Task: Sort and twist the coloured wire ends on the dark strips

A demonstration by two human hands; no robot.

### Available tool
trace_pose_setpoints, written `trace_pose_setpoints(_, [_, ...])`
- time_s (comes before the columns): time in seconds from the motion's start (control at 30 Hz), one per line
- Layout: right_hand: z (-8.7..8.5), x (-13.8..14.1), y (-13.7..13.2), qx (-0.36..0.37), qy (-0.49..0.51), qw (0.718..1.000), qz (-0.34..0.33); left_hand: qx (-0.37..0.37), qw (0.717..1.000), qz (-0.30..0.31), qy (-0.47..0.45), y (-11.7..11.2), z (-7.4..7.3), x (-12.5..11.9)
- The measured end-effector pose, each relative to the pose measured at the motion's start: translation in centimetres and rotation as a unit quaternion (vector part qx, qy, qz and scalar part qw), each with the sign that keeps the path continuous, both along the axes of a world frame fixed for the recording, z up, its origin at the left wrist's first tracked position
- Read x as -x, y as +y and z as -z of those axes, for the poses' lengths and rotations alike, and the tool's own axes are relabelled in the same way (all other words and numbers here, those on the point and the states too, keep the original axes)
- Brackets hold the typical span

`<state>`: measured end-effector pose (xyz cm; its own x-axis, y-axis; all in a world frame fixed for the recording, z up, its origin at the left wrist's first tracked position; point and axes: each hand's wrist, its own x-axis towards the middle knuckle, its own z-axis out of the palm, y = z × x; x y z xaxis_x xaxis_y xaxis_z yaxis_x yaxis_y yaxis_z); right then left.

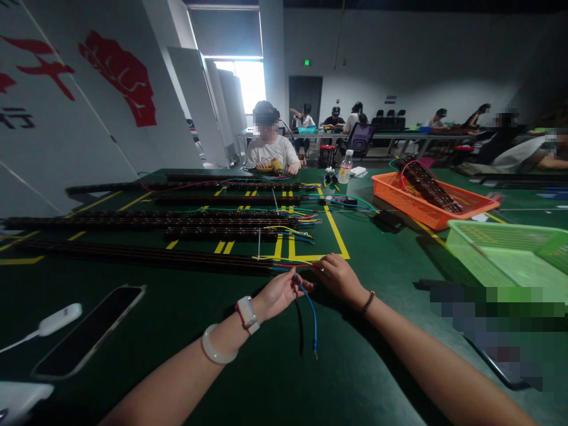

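Note:
A long dark cable harness (146, 254) lies across the green table, with blue, red and yellow wires leaving its right end. My left hand (280, 294) is closed by those wires, thumb against fingers. From its fingers a blue wire (314, 313) bends down towards me, ending in a small crimped terminal. Just to the right, my right hand (341, 279) pinches the ends of the red wire (303, 265) and apparently the yellow wire (284, 258). Its fingertips partly hide those ends. The two hands are close together, a little above the table.
More harnesses (222, 223) lie in rows beyond, over yellow tape. An orange basket (437, 222) holding a dark bundle and a green basket (488, 242) stand right. At left are a phone (89, 331) and a white plug (60, 319). Opposite sits a person (273, 151) near a yellow tool.

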<state>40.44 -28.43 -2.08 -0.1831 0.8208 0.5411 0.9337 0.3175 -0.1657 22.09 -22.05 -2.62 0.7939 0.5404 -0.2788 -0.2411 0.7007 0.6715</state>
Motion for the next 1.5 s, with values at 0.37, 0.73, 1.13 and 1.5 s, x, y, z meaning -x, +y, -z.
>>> trace_pose_setpoints(0.37, [0.8, -1.8, 0.9, 0.025, -0.022, 0.999, -0.005, -0.003, 0.999, -0.013, 0.040, 0.0, -0.1, 0.4])
trace_pose_setpoints(0.73, [0.7, -3.2, 1.2, 0.067, 0.006, 0.992, -0.111, 0.000, 0.999, -0.011, 0.043, -0.2, -0.5, 0.4])
trace_pose_setpoints(1.13, [0.9, -3.8, 1.5, 0.097, 0.030, 0.991, -0.086, -0.007, 0.999, 0.001, 0.035, -0.1, -0.3, 0.5])
trace_pose_setpoints(1.5, [-3.4, -3.0, 0.2, 0.431, 0.073, 0.897, -0.071, -0.010, 0.998, -0.015, 0.054, -0.2, -0.3, 0.4])
